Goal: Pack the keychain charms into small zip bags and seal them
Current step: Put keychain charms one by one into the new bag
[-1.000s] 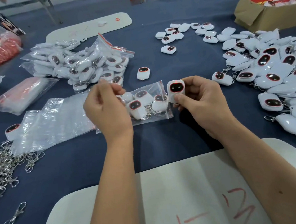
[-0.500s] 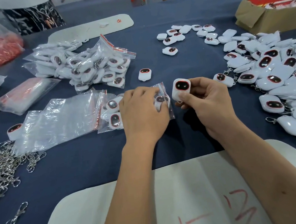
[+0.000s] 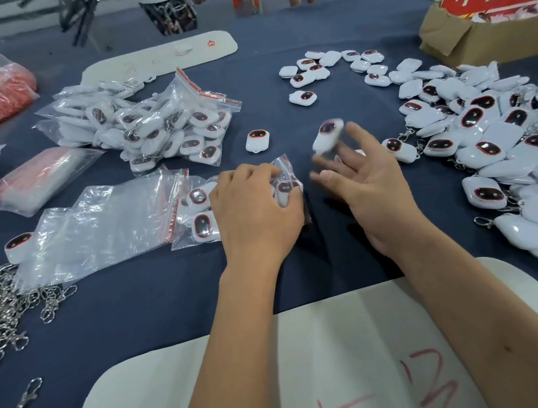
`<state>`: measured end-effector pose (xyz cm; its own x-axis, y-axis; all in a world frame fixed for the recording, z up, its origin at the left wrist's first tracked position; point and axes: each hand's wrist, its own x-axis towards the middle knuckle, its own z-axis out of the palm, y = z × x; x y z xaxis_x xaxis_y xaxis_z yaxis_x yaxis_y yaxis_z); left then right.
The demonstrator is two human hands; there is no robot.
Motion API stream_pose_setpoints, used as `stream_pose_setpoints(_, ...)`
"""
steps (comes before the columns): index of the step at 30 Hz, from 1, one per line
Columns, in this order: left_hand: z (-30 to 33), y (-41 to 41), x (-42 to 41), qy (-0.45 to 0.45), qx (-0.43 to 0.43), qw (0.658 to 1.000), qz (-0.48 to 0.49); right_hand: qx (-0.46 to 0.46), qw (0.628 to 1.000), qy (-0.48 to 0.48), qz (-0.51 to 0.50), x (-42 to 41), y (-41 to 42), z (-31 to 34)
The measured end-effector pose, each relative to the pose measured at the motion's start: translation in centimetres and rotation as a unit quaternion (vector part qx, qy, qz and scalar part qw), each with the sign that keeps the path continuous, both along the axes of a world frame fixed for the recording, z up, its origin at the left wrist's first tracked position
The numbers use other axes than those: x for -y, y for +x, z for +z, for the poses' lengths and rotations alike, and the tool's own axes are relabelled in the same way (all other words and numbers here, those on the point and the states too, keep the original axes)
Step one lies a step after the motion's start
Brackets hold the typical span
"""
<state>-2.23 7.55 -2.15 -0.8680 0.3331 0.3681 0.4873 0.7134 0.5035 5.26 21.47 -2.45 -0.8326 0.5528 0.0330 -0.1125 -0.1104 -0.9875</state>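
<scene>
Mid-frame, our left hand (image 3: pixel 255 211) grips the part-filled zip bag (image 3: pixel 202 207) while our right hand (image 3: pixel 362 181), fingers spread, has a blurred charm (image 3: pixel 327 135) at its fingertips, so we'd hold the bag mouth open

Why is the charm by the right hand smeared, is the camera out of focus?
Head view: motion blur, not focus; the charm and right hand smear, while the left hand on the bag stays sharp. Wide-angle bending shows at the table edges.
</scene>
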Motion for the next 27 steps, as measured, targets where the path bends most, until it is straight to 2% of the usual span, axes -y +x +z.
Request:
stream_pose_setpoints(2,0.0,0.0,0.0,0.006,0.002,1.0,-0.002,-0.014,0.999,0.007,0.041,0.1,0.1,0.2)
stream_pose_setpoints(4,0.1,0.1,0.1,0.008,0.006,1.0,-0.003,-0.011,0.993,0.119,-0.016,0.1,0.4,0.4)
stream_pose_setpoints(5,0.1,0.1,0.1,0.008,0.008,1.0,-0.003,0.004,0.973,0.216,-0.08,-0.1,0.6,0.5)
stream_pose_setpoints(7,0.2,0.1,0.2,0.012,0.011,1.0,-0.005,0.078,0.89,0.409,-0.187,-0.8,1.0,0.3)
stream_pose_setpoints(8,0.2,0.1,0.2,0.015,0.012,1.0,-0.006,0.145,0.85,0.464,-0.205,-1.3,1.1,0.3)
stream_pose_setpoints(10,0.3,0.2,0.2,0.019,0.013,1.0,-0.009,0.293,0.801,0.488,-0.186,-2.1,1.2,0.3)
stream_pose_setpoints(12,0.3,0.2,0.2,0.021,0.012,1.0,-0.011,0.352,0.786,0.485,-0.154,-1.9,1.0,0.3)
stream_pose_setpoints(15,0.2,0.2,0.2,0.041,0.01,0.999,-0.015,0.279,0.792,0.51,-0.183,-1.4,1.0,0.1)
stream_pose_setpoints(17,0.3,0.3,0.1,0.091,0.005,0.996,-0.024,0.233,0.805,0.51,-0.192,-1.3,1.0,-0.1)
stream_pose_setpoints(20,0.7,0.5,0.0,0.196,-0.013,0.979,-0.051,0.124,0.85,0.457,-0.232,-1.1,0.9,0.2)
stream_pose_setpoints(22,0.9,0.7,-0.1,0.244,0.008,0.967,-0.074,0.036,0.881,0.403,-0.247,-0.7,0.9,0.8)
stream_pose_setpoints(24,1.1,0.9,-0.3,0.28,0.066,0.952,-0.108,-0.013,0.919,0.35,-0.183,0.0,0.9,1.0)
stream_pose_setpoints(27,1.2,1.2,-0.7,0.305,0.113,0.936,-0.133,-0.009,0.941,0.336,-0.039,1.5,0.5,0.6)
